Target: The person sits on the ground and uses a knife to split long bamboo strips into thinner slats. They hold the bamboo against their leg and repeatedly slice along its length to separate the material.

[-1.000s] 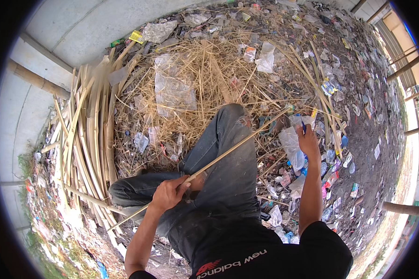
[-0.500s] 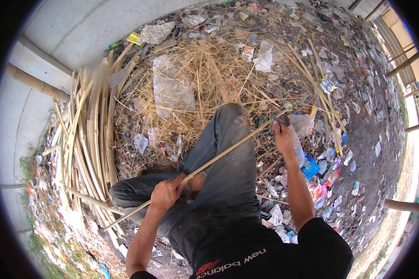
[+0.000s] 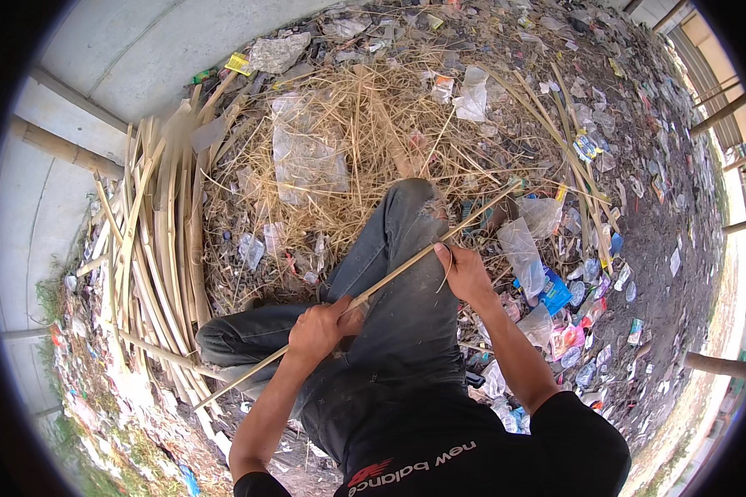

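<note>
A long bamboo strip [image 3: 365, 294] runs slantwise across the person's jeans-clad lap [image 3: 398, 273], from low at the left, near the split cane pile [image 3: 153, 248], up to the right, where its thin end reaches the straw heap [image 3: 365, 132]. The left hand [image 3: 319, 331] is clenched around the strip at its lower middle, just above the bent knee [image 3: 224, 335]. The right hand [image 3: 464, 273] grips the same strip further up, fingers curled over it, beside the outstretched leg; whether it holds anything else too, I cannot tell.

No real containers show, only bags and wrappers. A clear plastic bag [image 3: 307, 157] lies flat on the straw heap, left of the strip's upper end, and looks empty. A second clear bag [image 3: 526, 248] lies just right of the right hand, its contents not readable. A blue packet [image 3: 555, 290] sits just beyond that bag, and red wrappers [image 3: 568, 340] lie lower, right of the right forearm.

Left of the lap, the split cane pile fans out in pale lengths, its near ends touching the ground below the strip's lower tip. Beyond the pile, a concrete wall [image 3: 141, 58] curves round the upper left. Loose canes [image 3: 564, 132] slant across the litter, up and right of the strip's far end. Straw crowds that end, so its tip is hard to pick out.
</note>
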The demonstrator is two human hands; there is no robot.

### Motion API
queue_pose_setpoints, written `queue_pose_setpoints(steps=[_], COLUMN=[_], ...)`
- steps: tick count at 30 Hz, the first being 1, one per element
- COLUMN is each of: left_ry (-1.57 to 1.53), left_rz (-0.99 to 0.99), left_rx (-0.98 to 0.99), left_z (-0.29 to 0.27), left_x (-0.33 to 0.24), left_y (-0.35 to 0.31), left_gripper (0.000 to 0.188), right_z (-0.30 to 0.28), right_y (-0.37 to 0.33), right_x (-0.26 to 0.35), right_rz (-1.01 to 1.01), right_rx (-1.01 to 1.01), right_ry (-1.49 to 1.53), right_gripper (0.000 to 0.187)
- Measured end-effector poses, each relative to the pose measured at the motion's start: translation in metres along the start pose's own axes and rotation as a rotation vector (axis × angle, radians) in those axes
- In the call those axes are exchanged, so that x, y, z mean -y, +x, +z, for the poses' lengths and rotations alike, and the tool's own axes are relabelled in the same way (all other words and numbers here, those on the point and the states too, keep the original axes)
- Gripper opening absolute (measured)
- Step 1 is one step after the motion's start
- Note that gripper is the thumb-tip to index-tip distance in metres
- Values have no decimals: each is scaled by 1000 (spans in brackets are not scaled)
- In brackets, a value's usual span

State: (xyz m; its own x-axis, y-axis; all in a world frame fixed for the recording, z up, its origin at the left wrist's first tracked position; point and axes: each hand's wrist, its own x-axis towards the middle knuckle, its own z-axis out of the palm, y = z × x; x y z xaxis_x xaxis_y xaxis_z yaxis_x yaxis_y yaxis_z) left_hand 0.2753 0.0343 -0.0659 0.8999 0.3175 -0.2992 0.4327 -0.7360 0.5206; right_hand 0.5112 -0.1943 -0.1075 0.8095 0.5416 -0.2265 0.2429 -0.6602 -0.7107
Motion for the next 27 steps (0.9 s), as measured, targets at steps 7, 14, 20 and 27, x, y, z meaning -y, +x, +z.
queue_pose_setpoints(steps=[7,14,20,27], left_ry=[-23,-71,-106,-170], left_rz=[-26,-50,-81,202], left_rx=[-2,-1,-13,-42], left_z=[28,31,32,17], left_x=[-53,-76,-75,-39], left_y=[41,65,67,38], left_gripper=[29,33,34,39], right_z=[3,1,-3,-3], right_y=[-5,-4,-4,5], right_x=[14,7,9,-26], right_rz=[-50,-33,20,240], right_rx=[6,58,94,302], right_ry=[-82,-74,13,316], right_gripper=[54,56,63,69])
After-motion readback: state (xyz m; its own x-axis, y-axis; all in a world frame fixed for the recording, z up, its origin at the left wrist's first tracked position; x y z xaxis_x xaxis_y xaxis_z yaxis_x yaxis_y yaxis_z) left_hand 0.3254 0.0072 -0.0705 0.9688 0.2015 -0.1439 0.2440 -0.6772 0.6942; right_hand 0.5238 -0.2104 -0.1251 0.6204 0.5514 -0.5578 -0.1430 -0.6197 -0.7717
